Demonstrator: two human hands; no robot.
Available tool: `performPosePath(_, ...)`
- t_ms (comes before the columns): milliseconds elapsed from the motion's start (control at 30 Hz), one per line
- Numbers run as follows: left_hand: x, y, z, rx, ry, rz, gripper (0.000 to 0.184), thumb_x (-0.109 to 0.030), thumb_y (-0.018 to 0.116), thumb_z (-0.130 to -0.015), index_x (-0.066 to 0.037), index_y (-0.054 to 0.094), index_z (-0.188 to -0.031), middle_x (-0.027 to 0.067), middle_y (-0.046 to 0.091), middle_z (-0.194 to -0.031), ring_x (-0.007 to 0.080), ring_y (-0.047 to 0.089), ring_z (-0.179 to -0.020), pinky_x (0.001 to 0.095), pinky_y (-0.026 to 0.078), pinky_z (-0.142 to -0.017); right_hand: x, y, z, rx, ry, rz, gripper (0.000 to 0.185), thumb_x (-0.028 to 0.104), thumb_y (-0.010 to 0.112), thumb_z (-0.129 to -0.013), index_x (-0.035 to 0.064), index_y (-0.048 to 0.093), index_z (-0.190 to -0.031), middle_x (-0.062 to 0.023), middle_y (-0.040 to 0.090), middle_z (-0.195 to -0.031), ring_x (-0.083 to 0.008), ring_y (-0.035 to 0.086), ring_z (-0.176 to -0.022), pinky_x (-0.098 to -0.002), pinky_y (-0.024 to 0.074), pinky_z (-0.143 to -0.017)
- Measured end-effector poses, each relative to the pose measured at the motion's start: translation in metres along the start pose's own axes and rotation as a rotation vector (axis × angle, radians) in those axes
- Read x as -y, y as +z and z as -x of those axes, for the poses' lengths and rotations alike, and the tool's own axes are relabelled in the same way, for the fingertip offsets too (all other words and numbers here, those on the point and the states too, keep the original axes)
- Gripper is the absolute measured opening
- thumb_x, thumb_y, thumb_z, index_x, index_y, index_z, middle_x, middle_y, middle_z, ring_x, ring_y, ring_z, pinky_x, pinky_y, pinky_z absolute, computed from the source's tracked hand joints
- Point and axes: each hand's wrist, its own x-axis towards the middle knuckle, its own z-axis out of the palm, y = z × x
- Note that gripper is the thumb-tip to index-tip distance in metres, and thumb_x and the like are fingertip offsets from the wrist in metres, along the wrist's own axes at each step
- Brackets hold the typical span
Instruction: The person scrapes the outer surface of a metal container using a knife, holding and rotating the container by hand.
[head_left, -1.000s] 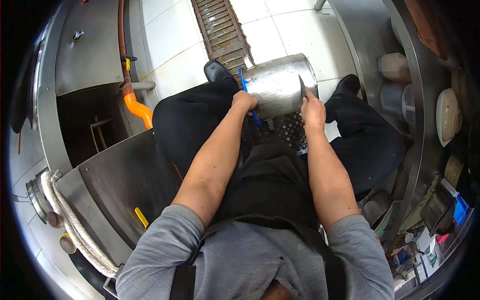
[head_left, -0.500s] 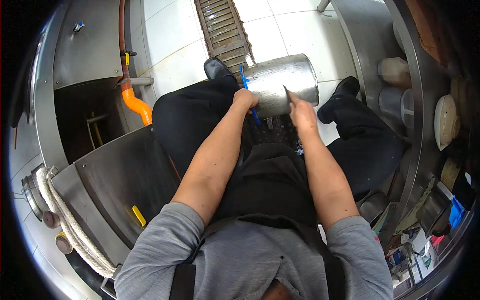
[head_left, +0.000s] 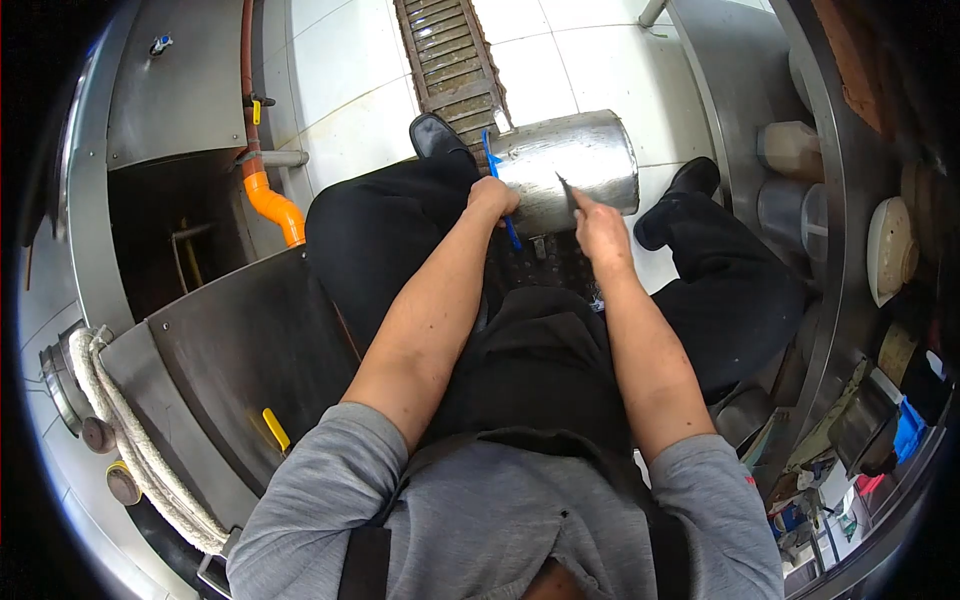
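Observation:
A metal pot (head_left: 565,150), a dull silver cylinder, lies on its side between my feet. A blue strip (head_left: 514,234) runs along its left end; what it is I cannot make out. At that end my left hand (head_left: 492,198) is closed around the pot's rim, its fingertips hidden. My right hand (head_left: 602,228) is closed on a thin, dark, blade-like tool (head_left: 566,187). The tool's tip meets or nearly meets the pot's side, and its handle is hidden in my fingers.
A slatted drain grate (head_left: 455,60) runs through the white tiled floor (head_left: 345,75) ahead. Orange pipe (head_left: 270,208) and steel cabinets (head_left: 180,90) stand on the left. Shelving on the right holds plastic containers (head_left: 785,205) and a pale bowl (head_left: 890,250).
My right hand and the blade-like tool have shifted slightly left along the pot's side. My left hand stays at the rim, and the pot lies nearly as before.

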Motion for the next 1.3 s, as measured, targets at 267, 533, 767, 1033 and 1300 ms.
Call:
performPosePath(267, -0.001, 0.001, -0.001, 0.007, 0.003, -0.014, 0.03, -0.014, 0.06, -0.079, 0.008, 0.067, -0.098, 0.018, 0.07, -0.088, 0.0252, 0.07, -0.065, 0.0345, 0.057, -0.064, -0.003, -0.014, -0.005, 0.016, 0.047, -0.022, 0.037, 0.013, 0.058, -0.087, 0.0171, 0.06, -0.124, -0.0232, 0.064, -0.099, -0.0395, 0.061, -0.097, -0.0457, 0.0479, -0.087)
performPosePath(533, 0.004, 0.007, -0.008, 0.002, -0.007, 0.048, 0.03, -0.012, 0.059, -0.08, 0.009, 0.067, -0.099, 0.0191, 0.07, -0.09, 0.0251, 0.071, -0.067, 0.035, 0.057, -0.063, -0.021, -0.013, -0.017, -0.167, 0.131, -0.053, 0.037, 0.014, 0.054, -0.089, 0.0186, 0.057, -0.125, -0.0223, 0.065, -0.096, -0.0416, 0.061, -0.092, -0.0511, 0.048, -0.082)
performPosePath(767, 0.004, 0.005, -0.007, -0.014, -0.007, 0.012, 0.029, -0.011, 0.059, -0.079, 0.009, 0.067, -0.099, 0.0189, 0.07, -0.09, 0.0252, 0.071, -0.067, 0.0344, 0.057, -0.065, -0.015, -0.014, -0.015, -0.129, 0.103, -0.018, 0.03, 0.015, 0.052, -0.09, 0.0118, 0.06, -0.119, -0.0222, 0.066, -0.093, -0.0402, 0.062, -0.091, -0.0498, 0.0482, -0.081)
performPosePath(1033, 0.001, 0.003, -0.005, -0.021, -0.011, 0.013, 0.029, -0.011, 0.058, -0.079, 0.009, 0.067, -0.099, 0.0189, 0.07, -0.087, 0.0264, 0.071, -0.068, 0.0348, 0.057, -0.065, -0.007, -0.013, -0.011, -0.084, 0.029, -0.012, 0.032, 0.014, 0.052, -0.09, 0.016, 0.059, -0.121, -0.0217, 0.066, -0.094, -0.0396, 0.062, -0.093, -0.0501, 0.0484, -0.082)
performPosePath(1300, 0.001, 0.003, -0.003, -0.014, 0.01, 0.028, 0.03, -0.011, 0.058, -0.079, 0.009, 0.066, -0.1, 0.0192, 0.07, -0.091, 0.0262, 0.071, -0.066, 0.0346, 0.057, -0.063, -0.009, -0.018, -0.016, -0.094, 0.046, -0.035, 0.031, 0.015, 0.054, -0.089, 0.0158, 0.061, -0.119, -0.0233, 0.065, -0.096, -0.0399, 0.061, -0.095, -0.0479, 0.0474, -0.087)
